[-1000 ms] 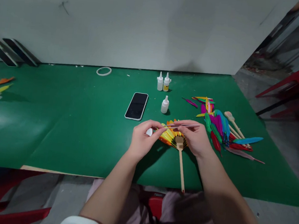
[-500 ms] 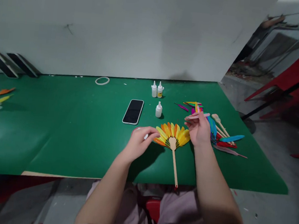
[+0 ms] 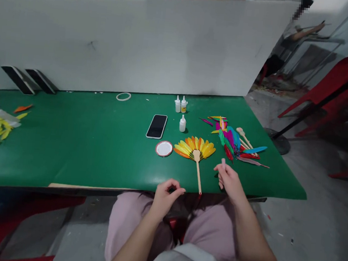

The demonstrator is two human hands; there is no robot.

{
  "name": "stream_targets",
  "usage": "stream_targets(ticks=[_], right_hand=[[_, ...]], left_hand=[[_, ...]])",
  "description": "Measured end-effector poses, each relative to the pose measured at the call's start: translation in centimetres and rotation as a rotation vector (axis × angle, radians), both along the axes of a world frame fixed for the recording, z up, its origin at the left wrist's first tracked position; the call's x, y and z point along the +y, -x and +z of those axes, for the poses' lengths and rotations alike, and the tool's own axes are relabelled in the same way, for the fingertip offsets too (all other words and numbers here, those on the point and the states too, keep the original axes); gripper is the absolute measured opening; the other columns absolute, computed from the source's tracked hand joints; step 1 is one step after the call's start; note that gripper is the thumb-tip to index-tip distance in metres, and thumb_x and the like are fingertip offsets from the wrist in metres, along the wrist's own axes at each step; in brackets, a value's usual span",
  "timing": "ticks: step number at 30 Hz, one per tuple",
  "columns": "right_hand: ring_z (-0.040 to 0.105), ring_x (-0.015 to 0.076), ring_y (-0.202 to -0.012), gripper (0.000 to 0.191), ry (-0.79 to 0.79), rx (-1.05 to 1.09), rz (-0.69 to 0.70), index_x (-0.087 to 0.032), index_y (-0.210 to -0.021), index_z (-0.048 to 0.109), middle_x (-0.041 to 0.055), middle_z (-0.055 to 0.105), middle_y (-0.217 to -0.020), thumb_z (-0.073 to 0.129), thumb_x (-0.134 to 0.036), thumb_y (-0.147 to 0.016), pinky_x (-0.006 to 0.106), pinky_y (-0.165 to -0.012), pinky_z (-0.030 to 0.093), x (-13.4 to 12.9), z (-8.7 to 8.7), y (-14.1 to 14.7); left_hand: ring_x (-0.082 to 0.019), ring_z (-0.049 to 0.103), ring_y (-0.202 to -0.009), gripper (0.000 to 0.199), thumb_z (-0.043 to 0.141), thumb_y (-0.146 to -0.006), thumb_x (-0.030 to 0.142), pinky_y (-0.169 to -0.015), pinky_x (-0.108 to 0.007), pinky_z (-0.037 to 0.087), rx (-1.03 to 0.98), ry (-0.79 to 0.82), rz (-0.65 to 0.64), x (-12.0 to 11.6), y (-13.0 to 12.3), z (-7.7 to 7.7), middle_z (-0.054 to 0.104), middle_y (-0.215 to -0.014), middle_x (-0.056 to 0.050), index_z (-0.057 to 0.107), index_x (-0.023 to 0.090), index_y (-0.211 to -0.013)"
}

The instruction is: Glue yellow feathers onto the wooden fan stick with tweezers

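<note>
A fan of yellow and orange feathers lies on the green table, fixed around the head of a wooden handle that points toward me. To the right of that handle, my right hand is closed around a pale pink flat stick, its tip showing above the fingers. My left hand hovers at the table's front edge, left of the handle, fingers loosely curled and thumb apart, with nothing visible in it. Left of the fan sits a round white dish with a red rim.
Small white squeeze bottles and a phone are behind the fan. Loose coloured feathers and wooden handles are piled on the right. A white ring lies near the white partition. Yellow strips lie far left.
Both hands have drawn back toward me, away from the fan, uncovering the dish and the feather pile. The stick stays in my right hand. The view has tilted up.
</note>
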State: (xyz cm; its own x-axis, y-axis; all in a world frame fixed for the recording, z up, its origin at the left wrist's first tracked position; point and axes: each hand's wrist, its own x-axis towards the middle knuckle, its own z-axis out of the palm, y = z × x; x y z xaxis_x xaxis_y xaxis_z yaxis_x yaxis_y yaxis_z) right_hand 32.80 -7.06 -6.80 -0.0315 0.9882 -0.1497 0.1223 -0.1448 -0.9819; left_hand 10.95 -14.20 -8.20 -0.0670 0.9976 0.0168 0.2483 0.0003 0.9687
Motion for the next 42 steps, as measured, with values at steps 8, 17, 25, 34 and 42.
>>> stream_targets(ticks=[8, 17, 25, 34, 42], right_hand=[[0.053, 0.0148, -0.053, 0.041, -0.225, -1.031, 0.158, -0.02, -0.061, 0.057, 0.0025, 0.061, -0.056, 0.047, -0.055, -0.08, 0.024, -0.048, 0.022, -0.8, -0.5, 4.6], [0.061, 0.017, -0.056, 0.026, -0.31, -1.234, 0.122, -0.019, -0.075, 0.064, 0.0065, 0.067, -0.064, 0.046, -0.034, -0.083, 0.025, -0.048, 0.022, -1.1, -0.8, 5.9], [0.056, 0.0127, -0.053, 0.029, -0.416, -1.166, 0.003, -0.017, -0.069, 0.063, 0.0057, 0.065, -0.062, 0.042, -0.031, -0.084, 0.027, -0.048, 0.016, -1.8, -2.2, 5.5], [0.054, 0.0122, -0.053, 0.028, -0.594, -1.09, -0.096, -0.018, -0.061, 0.061, 0.0026, 0.061, -0.055, 0.045, -0.028, -0.083, 0.026, -0.05, 0.024, -2.4, -2.4, 4.3], [0.052, 0.0103, -0.049, 0.033, -0.929, -0.935, -0.111, -0.018, -0.052, 0.052, 0.0002, 0.054, -0.047, 0.045, -0.023, -0.084, 0.023, -0.052, 0.03, -4.2, -1.0, 4.0]], left_hand=[[-0.013, 0.058, -0.059, 0.023, 0.048, -0.085, 0.034, -0.064, -0.026, 0.046, 0.057, -0.05, 0.01, -0.1, -0.3, 0.2, 0.059, -0.058, 0.0, 0.061, 0.017, -0.077], [-0.021, 0.061, -0.09, 0.026, 0.054, -0.08, 0.032, -0.086, -0.035, 0.042, 0.159, -0.174, 0.106, 0.3, 0.5, 0.2, 0.063, -0.063, -0.004, 0.058, 0.019, -0.058], [-0.017, 0.058, -0.082, 0.021, 0.054, -0.079, 0.039, -0.078, -0.03, 0.044, 0.238, -0.182, 0.382, 1.4, 3.1, -0.9, 0.06, -0.076, -0.003, 0.054, 0.018, -0.076], [-0.014, 0.054, -0.059, 0.026, 0.057, -0.076, 0.044, -0.061, -0.025, 0.042, 0.277, -0.12, 0.512, 1.3, 4.1, -2.2, 0.057, -0.062, 0.001, 0.058, 0.018, -0.075], [-0.012, 0.052, -0.048, 0.039, 0.042, -0.084, 0.049, -0.05, -0.024, 0.042, 0.118, -0.099, 0.505, 0.7, 4.1, -1.4, 0.055, -0.054, 0.002, 0.06, 0.016, -0.087]])
